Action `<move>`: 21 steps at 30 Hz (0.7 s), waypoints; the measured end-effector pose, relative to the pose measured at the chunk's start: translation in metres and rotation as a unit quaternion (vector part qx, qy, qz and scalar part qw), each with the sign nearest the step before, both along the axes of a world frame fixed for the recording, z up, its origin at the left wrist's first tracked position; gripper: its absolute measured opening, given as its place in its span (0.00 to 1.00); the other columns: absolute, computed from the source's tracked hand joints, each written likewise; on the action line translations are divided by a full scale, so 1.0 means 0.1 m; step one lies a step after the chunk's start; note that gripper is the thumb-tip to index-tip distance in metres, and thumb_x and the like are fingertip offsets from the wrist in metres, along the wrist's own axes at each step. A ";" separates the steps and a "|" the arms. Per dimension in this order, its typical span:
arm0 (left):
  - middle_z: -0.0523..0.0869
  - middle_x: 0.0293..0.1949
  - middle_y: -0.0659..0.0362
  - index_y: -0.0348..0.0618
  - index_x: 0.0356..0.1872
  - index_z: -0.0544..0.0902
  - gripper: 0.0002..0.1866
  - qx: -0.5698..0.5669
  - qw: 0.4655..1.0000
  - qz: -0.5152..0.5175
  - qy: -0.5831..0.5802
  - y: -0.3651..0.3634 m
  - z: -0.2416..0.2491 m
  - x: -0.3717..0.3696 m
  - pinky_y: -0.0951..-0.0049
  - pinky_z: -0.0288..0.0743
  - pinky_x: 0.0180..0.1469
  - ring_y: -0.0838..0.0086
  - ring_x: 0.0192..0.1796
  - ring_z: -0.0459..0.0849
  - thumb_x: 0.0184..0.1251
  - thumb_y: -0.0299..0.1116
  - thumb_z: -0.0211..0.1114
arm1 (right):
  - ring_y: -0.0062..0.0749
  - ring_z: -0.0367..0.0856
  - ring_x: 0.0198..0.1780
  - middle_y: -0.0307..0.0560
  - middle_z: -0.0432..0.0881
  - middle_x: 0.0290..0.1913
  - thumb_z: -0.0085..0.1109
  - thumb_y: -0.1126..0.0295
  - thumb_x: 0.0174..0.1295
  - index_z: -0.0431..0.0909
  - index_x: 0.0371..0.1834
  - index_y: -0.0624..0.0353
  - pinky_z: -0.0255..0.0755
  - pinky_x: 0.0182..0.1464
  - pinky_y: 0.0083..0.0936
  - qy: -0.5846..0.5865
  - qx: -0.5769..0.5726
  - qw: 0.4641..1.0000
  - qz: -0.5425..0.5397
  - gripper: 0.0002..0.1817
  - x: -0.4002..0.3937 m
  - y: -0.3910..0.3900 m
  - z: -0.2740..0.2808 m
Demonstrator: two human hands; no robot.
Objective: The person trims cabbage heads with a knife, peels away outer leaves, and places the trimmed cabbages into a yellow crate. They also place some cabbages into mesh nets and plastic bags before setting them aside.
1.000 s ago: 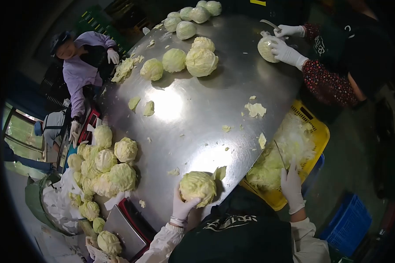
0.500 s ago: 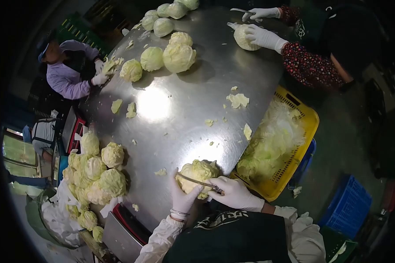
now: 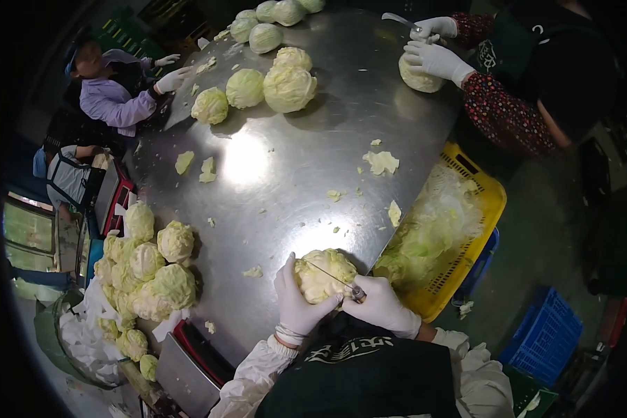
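Observation:
A pale green cabbage [image 3: 324,273] rests at the near edge of a steel table [image 3: 292,167]. My left hand [image 3: 294,298], in a white glove, grips its left side. My right hand [image 3: 380,306], also gloved, holds a knife [image 3: 331,277] whose thin blade lies across the top of the cabbage, pointing left.
A yellow crate [image 3: 467,244] of cabbage leaves stands to the right, a blue crate [image 3: 543,334] beyond it. Trimmed cabbages pile at the left [image 3: 153,268] and far side [image 3: 285,87]. A person in a floral sleeve [image 3: 501,111] cuts a cabbage opposite; another in purple [image 3: 111,97] works at the far left.
My right hand came from the yellow crate to the cabbage and laid the knife blade across it. The cabbage turned slightly under my left hand. The purple-clad person reached onto the table.

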State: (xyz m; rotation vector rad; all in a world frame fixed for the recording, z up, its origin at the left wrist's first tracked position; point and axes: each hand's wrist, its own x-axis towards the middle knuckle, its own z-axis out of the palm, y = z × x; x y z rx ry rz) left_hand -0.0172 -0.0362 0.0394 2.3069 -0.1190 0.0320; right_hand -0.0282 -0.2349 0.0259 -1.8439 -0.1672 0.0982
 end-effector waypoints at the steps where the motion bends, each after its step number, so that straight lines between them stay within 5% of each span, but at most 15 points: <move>1: 0.71 0.61 0.42 0.30 0.75 0.60 0.61 -0.002 1.000 0.000 -0.002 -0.01 0.00 -0.01 0.54 0.68 0.68 0.50 0.64 0.72 0.42 0.45 0.86 | 0.38 0.80 0.22 0.49 0.80 0.23 0.67 0.71 0.58 0.75 0.29 0.63 0.73 0.27 0.32 -0.001 -0.001 1.000 -0.001 0.10 -0.03 -0.04 -0.03; 4: 0.71 0.62 0.42 0.32 0.76 0.61 0.61 -0.049 0.996 -0.069 0.021 0.10 -0.08 0.01 0.53 0.67 0.71 0.48 0.65 0.73 0.41 0.46 0.87 | 0.09 0.72 0.26 0.29 0.75 0.23 0.64 0.77 0.64 0.80 0.35 0.65 0.65 0.27 0.17 0.151 0.182 0.964 -0.124 0.03 -0.05 -0.25 -0.06; 6: 0.71 0.62 0.42 0.33 0.76 0.61 0.61 -0.023 0.986 -0.163 0.000 0.22 -0.02 0.13 0.54 0.67 0.72 0.49 0.66 0.74 0.42 0.46 0.87 | 0.08 0.71 0.24 0.27 0.75 0.23 0.63 0.79 0.66 0.81 0.38 0.65 0.64 0.26 0.15 0.212 0.238 0.942 -0.107 0.02 0.04 -0.46 0.12; 7: 0.71 0.63 0.42 0.33 0.76 0.61 0.60 0.002 0.967 -0.255 -0.023 0.24 -0.02 0.18 0.54 0.67 0.72 0.49 0.66 0.74 0.42 0.45 0.87 | 0.16 0.77 0.29 0.39 0.82 0.32 0.63 0.74 0.69 0.81 0.50 0.68 0.71 0.32 0.19 0.218 0.158 0.960 -0.076 0.10 0.05 -0.53 0.08; 10: 0.71 0.63 0.43 0.35 0.74 0.63 0.58 0.009 0.968 -0.250 0.011 0.21 0.02 0.14 0.55 0.67 0.72 0.52 0.67 0.73 0.43 0.45 0.88 | 0.30 0.82 0.39 0.52 0.83 0.46 0.61 0.67 0.73 0.75 0.62 0.70 0.76 0.43 0.26 0.077 0.052 0.995 -0.025 0.21 -0.03 -0.44 0.06; 12: 0.70 0.63 0.44 0.34 0.72 0.64 0.56 -0.059 0.980 -0.188 0.009 0.14 -0.14 0.03 0.56 0.67 0.72 0.54 0.67 0.73 0.43 0.44 0.88 | 0.53 0.83 0.57 0.64 0.75 0.66 0.49 0.60 0.79 0.64 0.75 0.67 0.76 0.59 0.37 0.067 -0.007 0.998 0.021 0.28 -0.16 -0.36 0.06; 14: 0.69 0.63 0.46 0.34 0.70 0.64 0.54 -0.127 0.984 -0.123 0.008 0.01 -0.21 -0.06 0.57 0.67 0.72 0.56 0.67 0.72 0.44 0.43 0.89 | 0.59 0.82 0.60 0.67 0.69 0.72 0.47 0.58 0.78 0.61 0.78 0.64 0.78 0.59 0.41 -0.010 -0.094 0.995 0.020 0.31 -0.27 -0.26 -0.04; 18: 0.67 0.62 0.48 0.33 0.68 0.62 0.51 -0.166 0.986 -0.026 0.020 -0.12 -0.29 -0.13 0.60 0.67 0.71 0.61 0.65 0.71 0.48 0.40 0.87 | 0.60 0.84 0.56 0.68 0.67 0.73 0.49 0.57 0.76 0.60 0.79 0.63 0.82 0.53 0.43 0.032 -0.196 0.980 0.026 0.33 -0.45 -0.16 -0.09; 21: 0.67 0.61 0.48 0.32 0.68 0.60 0.50 -0.185 0.982 0.003 0.032 -0.17 -0.31 -0.13 0.60 0.67 0.70 0.62 0.64 0.70 0.50 0.38 0.85 | 0.49 0.90 0.38 0.67 0.70 0.71 0.53 0.58 0.73 0.59 0.81 0.59 0.84 0.37 0.36 -0.024 -0.246 0.969 0.018 0.36 -0.47 -0.15 -0.11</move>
